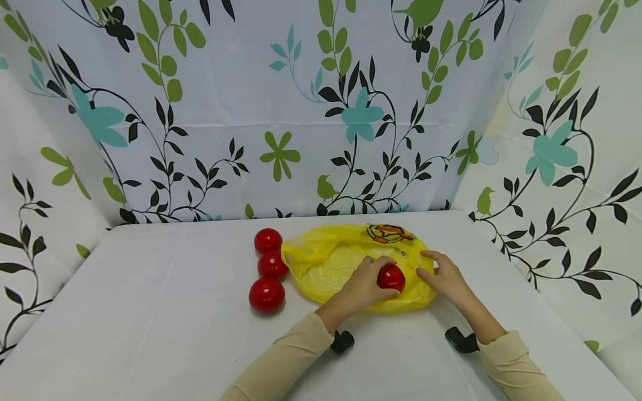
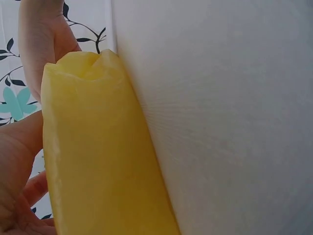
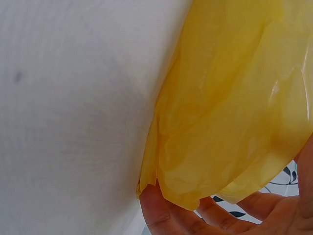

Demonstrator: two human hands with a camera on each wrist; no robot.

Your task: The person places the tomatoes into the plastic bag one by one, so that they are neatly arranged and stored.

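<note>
A yellow plastic bag [image 1: 321,273] with a printed orange and black mark lies open on the white table. My left hand [image 1: 362,284] holds a shiny red ball [image 1: 390,278] over the bag's opening, thumb and fingers around it. At the bag's right side, my right hand [image 1: 446,278] grips the rim between thumb and fingers. In the right wrist view its fingers [image 3: 156,210] lie against the yellow plastic. The bag's outer wall [image 2: 98,147] fills much of the left wrist view and hides the ball there.
Three more red balls [image 1: 267,295] stand in a rough column left of the bag, the middle one close against its edge. The white table [image 1: 150,312] extends to both sides. A leaf-patterned curtain [image 1: 225,111] borders its back and sides.
</note>
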